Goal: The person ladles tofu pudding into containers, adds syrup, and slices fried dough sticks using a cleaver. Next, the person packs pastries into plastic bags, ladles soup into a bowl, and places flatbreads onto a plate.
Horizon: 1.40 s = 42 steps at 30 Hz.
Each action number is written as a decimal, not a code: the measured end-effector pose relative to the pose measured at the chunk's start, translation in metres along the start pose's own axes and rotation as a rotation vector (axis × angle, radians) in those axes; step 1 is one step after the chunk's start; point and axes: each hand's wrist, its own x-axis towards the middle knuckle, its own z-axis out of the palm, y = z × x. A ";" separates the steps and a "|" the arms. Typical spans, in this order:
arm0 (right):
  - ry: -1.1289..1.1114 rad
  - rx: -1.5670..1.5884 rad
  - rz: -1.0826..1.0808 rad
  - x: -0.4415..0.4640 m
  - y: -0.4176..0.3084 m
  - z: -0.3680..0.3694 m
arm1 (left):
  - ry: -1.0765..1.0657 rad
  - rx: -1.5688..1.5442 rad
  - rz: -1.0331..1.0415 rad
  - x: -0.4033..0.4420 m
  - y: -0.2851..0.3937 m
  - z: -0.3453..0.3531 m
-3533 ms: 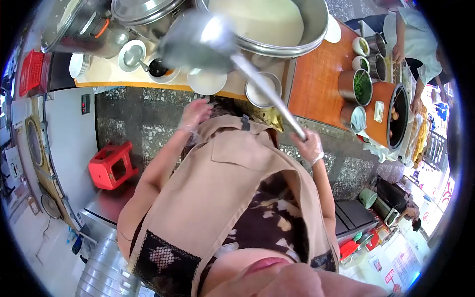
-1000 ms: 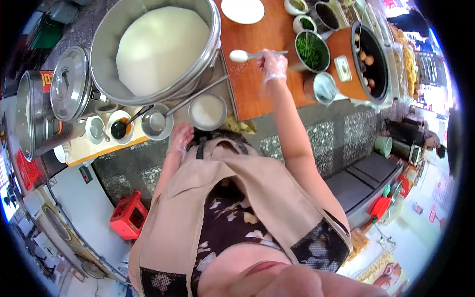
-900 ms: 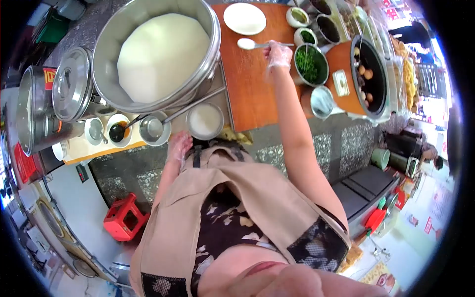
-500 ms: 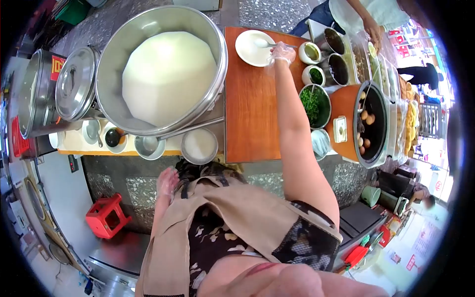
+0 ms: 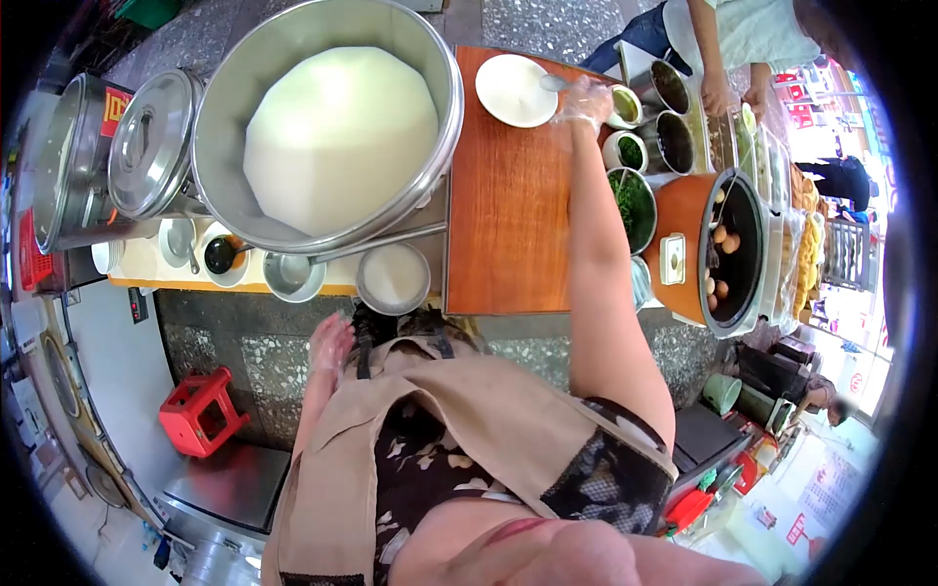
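Note:
My right hand [image 5: 586,102], in a clear plastic glove, pinches a metal spoon [image 5: 555,83] over the right rim of a white plate [image 5: 500,90]. Whatever white stuff may lie on the plate blends into it. Close by that hand are a small white jar of yellowish-green sauce [image 5: 623,105], a jar of dark green contents [image 5: 628,150] and a bowl of chopped greens [image 5: 628,203]. My left hand [image 5: 332,342], gloved too, hangs below the counter edge beside my apron, fingers loosely apart and holding nothing.
A large steel pot of white liquid [image 5: 337,142] stands left of the wooden board [image 5: 508,215]. Steel bowls [image 5: 393,279] line the front edge. An orange cooker with eggs [image 5: 684,249] stands right. Another person's hands [image 5: 718,96] are beyond it. A red stool [image 5: 202,410] sits on the floor.
My right hand and the spoon have moved right, from over the plate to its rim. My view has shifted slightly. The other person's second hand now shows beside the trays.

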 end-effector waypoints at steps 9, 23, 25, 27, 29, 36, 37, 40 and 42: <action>-0.106 -0.391 -0.602 -0.042 -0.009 -0.024 | -0.056 0.037 0.056 0.008 0.000 -0.016; -0.851 -0.059 -0.104 -0.441 0.056 -0.057 | -0.462 0.213 -0.079 0.054 0.030 -0.039; -0.860 -0.129 0.122 -0.440 0.051 -0.077 | -0.498 0.320 -0.090 0.047 0.032 -0.021; -0.792 -0.162 0.023 -0.434 0.066 -0.119 | -0.574 0.441 -0.093 0.019 0.022 0.004; -0.633 -0.018 0.042 -0.430 0.102 -0.150 | -0.636 0.551 -0.085 -0.001 -0.001 0.039; -0.390 1.197 0.642 -0.412 0.212 -0.289 | -1.088 1.202 1.832 -0.128 -0.179 0.232; -0.364 1.161 0.588 -0.409 0.235 -0.309 | -1.275 0.996 1.881 -0.143 -0.198 0.258; -0.298 1.071 0.522 -0.389 0.314 -0.391 | -1.499 1.148 1.911 -0.210 -0.278 0.321; -0.254 1.040 0.508 -0.379 0.362 -0.447 | -1.689 1.121 1.943 -0.239 -0.332 0.362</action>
